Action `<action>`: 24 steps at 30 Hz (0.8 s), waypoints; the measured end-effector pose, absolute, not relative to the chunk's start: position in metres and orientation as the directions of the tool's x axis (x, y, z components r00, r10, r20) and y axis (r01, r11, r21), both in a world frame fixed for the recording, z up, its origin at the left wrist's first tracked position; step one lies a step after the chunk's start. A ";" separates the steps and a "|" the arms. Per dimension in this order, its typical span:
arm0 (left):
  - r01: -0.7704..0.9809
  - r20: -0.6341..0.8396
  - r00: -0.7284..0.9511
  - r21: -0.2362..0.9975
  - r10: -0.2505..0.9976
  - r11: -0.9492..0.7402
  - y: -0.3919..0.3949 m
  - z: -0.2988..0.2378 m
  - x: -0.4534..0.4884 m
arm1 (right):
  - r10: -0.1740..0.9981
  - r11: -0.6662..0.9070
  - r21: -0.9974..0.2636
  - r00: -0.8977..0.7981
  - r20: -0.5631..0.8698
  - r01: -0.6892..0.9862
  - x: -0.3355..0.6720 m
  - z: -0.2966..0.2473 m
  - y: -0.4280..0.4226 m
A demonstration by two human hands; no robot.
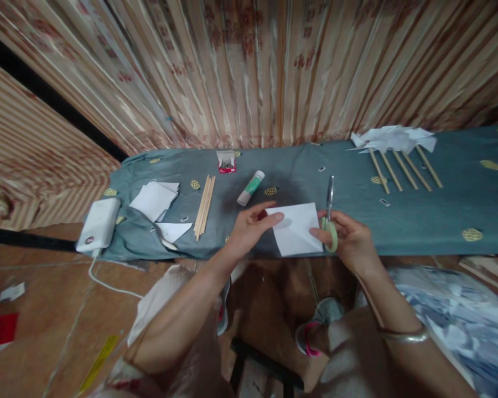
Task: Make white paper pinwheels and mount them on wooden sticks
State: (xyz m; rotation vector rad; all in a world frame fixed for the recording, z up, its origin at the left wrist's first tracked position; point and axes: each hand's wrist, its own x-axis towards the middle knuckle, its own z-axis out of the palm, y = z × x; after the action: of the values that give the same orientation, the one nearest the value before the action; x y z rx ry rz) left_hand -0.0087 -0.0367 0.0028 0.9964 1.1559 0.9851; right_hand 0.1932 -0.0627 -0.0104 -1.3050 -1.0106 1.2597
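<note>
Between my two hands is a white sheet of paper (296, 232), held over the front edge of the cloth-covered table. My left hand (253, 224) pinches its upper left corner, thumb on top. At the sheet's right edge, my right hand (352, 237) grips scissors (331, 226) with pale green handles, blades pointing up and away; its thumb also rests on the paper. Just beyond my left hand lies a glue stick (251, 188) with a green and white label. Thin wooden sticks (205, 207) lie in a bundle to the left.
White paper pieces (155, 200) and a power bank (99, 224) with a cable are at the left. A small red box (226, 162) of metal bits stands at the back. Sticks with white paper (398, 139) attached lie at the right. Below is a dark stool (265, 362).
</note>
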 end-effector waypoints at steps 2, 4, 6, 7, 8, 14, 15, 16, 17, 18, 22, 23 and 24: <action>-0.233 -0.239 0.098 0.938 0.966 0.256 -0.040 0.006 -0.002 | 0.971 -0.100 -0.989 0.206 -0.121 -0.106 0.189 -0.011 -0.061; -0.306 -0.242 0.168 0.909 0.956 0.284 -0.048 0.006 0.007 | 0.963 -0.060 -0.993 0.255 -0.085 -0.104 0.183 -0.013 -0.061; -0.310 -0.270 0.217 0.892 0.938 0.329 -0.056 0.005 0.016 | 0.961 -0.029 -0.996 0.271 -0.052 -0.088 0.176 -0.014 -0.061; -0.308 -0.296 0.219 0.883 0.930 0.354 -0.060 0.003 0.020 | 0.962 -0.020 -0.996 0.271 -0.042 -0.082 0.173 -0.014 -0.061; -0.305 -0.318 0.202 0.878 0.926 0.368 -0.062 0.001 0.022 | 0.962 -0.015 -0.996 0.271 -0.037 -0.084 0.170 -0.014 -0.062; -0.296 -0.380 0.011 0.882 0.925 0.366 -0.060 -0.005 0.021 | 0.957 -0.061 -0.965 0.260 -0.129 -0.254 0.164 -0.016 -0.063; -0.301 -0.378 0.004 0.882 0.926 0.362 -0.059 -0.005 0.020 | 0.959 -0.071 -0.962 0.246 -0.139 -0.265 0.164 -0.016 -0.063; -0.305 -0.374 0.001 0.883 0.927 0.356 -0.058 -0.004 0.020 | 0.963 -0.079 -0.961 0.229 -0.142 -0.264 0.164 -0.017 -0.064; -0.306 -0.368 -0.003 0.886 0.930 0.349 -0.057 -0.004 0.019 | 0.967 -0.084 -0.964 0.211 -0.140 -0.253 0.163 -0.017 -0.065; -0.305 -0.364 -0.008 0.888 0.931 0.344 -0.057 -0.003 0.019 | 0.972 -0.086 -0.968 0.194 -0.134 -0.236 0.163 -0.016 -0.066; -0.292 -0.381 -0.038 0.888 0.924 0.354 -0.055 -0.002 0.017 | 0.987 -0.080 -0.980 0.126 -0.103 -0.180 0.162 -0.014 -0.072; -0.294 -0.381 -0.046 0.889 0.923 0.352 -0.054 -0.002 0.015 | 0.989 -0.079 -0.983 0.107 -0.098 -0.169 0.163 -0.014 -0.074; -0.300 -0.378 -0.057 0.889 0.924 0.345 -0.052 -0.002 0.014 | 0.992 -0.080 -0.985 0.085 -0.094 -0.155 0.163 -0.014 -0.076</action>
State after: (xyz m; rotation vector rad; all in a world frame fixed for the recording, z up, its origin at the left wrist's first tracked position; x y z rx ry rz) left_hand 0.0136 -0.0516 -0.0021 0.6702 1.2298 1.1310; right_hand 0.1632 -0.0758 -0.0136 -1.2011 -0.9870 1.2717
